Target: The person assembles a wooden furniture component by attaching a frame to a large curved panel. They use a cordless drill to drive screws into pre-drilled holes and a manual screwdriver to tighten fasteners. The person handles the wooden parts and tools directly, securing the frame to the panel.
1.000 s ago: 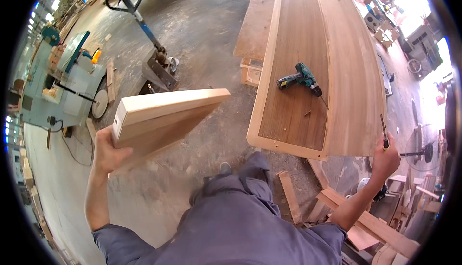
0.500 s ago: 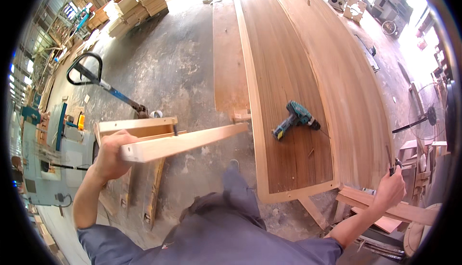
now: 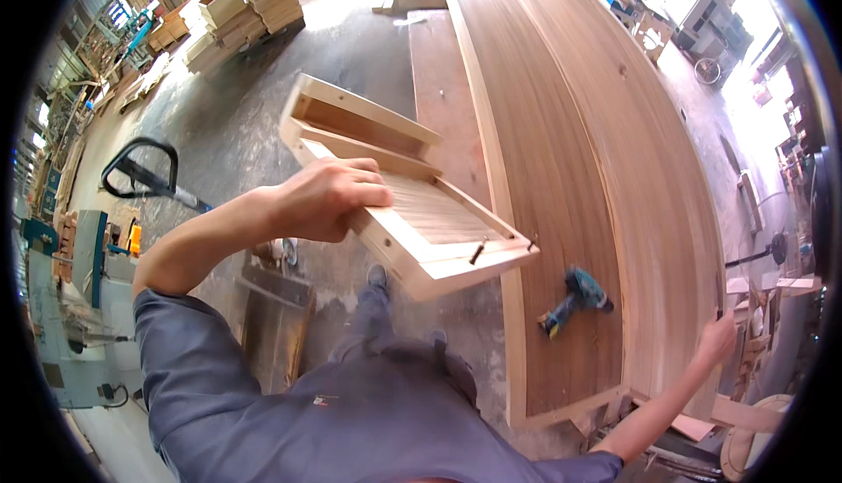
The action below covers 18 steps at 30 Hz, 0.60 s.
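In my left hand is a shallow pale wooden box frame, gripped by its near long side. It hangs tilted above the floor, with a narrow compartment along its far side and a slatted-looking panel inside. Two dark screws stick up from its right end. My right hand is closed at the far right beside a long wooden cabinet, around a slim dark tool that is mostly hidden. A teal and black cordless drill lies inside the cabinet's near end.
A loop-handled lever rises at the left. Below the box frame stands a wooden support. Stacked wooden boxes are at the far left. A fan and wood offcuts are at the right.
My left hand has lifted the box frame off to the right and turned it, so its inside shows. My right hand still holds the slim tool. The view has shifted somewhat.
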Tool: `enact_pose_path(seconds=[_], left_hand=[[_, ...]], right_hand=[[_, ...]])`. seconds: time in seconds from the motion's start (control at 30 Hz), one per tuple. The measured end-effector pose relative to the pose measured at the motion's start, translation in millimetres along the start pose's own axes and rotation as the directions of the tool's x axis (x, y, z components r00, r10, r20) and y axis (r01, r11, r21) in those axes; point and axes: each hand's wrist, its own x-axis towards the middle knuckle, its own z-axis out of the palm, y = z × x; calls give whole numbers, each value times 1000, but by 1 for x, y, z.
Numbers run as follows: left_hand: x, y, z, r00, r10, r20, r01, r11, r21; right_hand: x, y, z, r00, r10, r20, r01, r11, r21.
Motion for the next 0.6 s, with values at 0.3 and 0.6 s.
enact_pose_path(seconds=[0.3, 0.6], left_hand=[[40, -188, -68, 998, 57, 40, -50, 989, -142], [78, -337, -105, 990, 11, 142, 0, 997, -73]], right_hand=[[59, -92, 15, 998, 60, 20, -59, 997, -51], [102, -173, 40, 993, 105, -49, -109, 991, -79]])
